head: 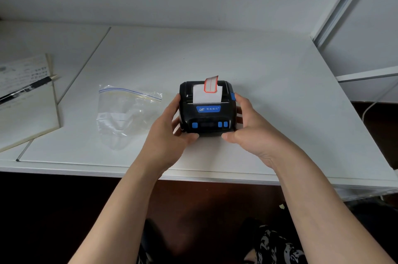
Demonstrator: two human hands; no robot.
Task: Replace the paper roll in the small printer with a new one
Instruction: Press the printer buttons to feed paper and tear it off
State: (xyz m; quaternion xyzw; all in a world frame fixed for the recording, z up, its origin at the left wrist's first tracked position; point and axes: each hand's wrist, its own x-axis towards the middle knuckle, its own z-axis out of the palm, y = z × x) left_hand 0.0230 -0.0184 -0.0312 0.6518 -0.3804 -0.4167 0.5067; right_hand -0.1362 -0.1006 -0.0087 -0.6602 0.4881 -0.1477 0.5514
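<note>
A small black printer (206,117) with blue buttons and a blue label stands on the white table (269,82), its lid shut. A strip of white paper with a red-bordered label (210,89) sticks up from its slot. My left hand (170,134) holds the printer's left side, thumb at the front edge. My right hand (252,128) grips the right side, with its fingertips by the blue side latch (232,96).
A clear zip bag (122,112) lies to the left of the printer with some white paper inside. Printed sheets and a board (25,99) lie at the far left. A white frame (344,5) rises at the right. The table's front edge runs just under my wrists.
</note>
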